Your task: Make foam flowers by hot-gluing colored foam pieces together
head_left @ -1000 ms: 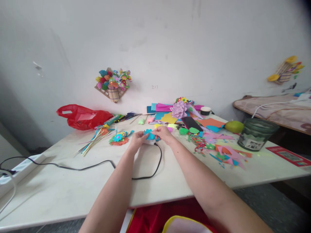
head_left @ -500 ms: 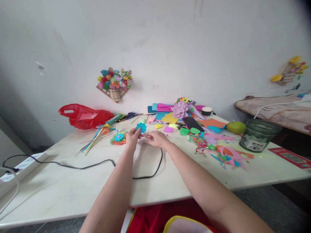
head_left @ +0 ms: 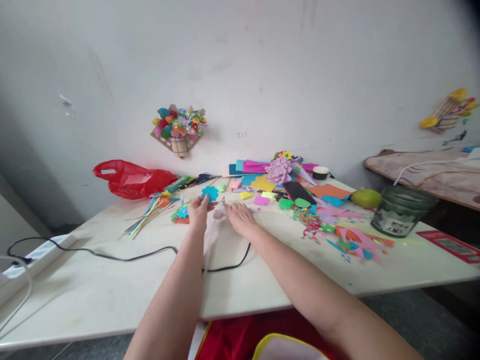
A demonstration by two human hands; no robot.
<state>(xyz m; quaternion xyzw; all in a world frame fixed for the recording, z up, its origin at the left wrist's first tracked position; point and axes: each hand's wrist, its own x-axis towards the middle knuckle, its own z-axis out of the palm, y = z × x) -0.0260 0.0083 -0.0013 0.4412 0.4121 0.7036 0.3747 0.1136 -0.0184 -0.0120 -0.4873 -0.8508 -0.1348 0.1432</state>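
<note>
My left hand (head_left: 198,209) is closed, pinching a blue scalloped flower cutout (head_left: 210,194) between thumb and fingers above the table. Palm down, my right hand (head_left: 240,218) lies over the handle side of a pale glue gun (head_left: 219,214), its fingers partly hidden. The gun's nozzle points away from me, and a long translucent glue stick trails back from it toward the table's front. Just left of my left hand lies a layered flower piece (head_left: 183,213) in blue and orange, partly covered by that hand.
A black cord (head_left: 127,259) runs across the table (head_left: 101,295) to a power strip (head_left: 41,260). Thin strips (head_left: 144,220) and a red bag (head_left: 135,180) lie left. Foam sheets (head_left: 262,182), paper scraps (head_left: 360,240) and a green jar (head_left: 405,212) stand right.
My left hand has moved slightly left with the blue cutout, away from my right hand. My right hand has turned palm down over the glue gun.
</note>
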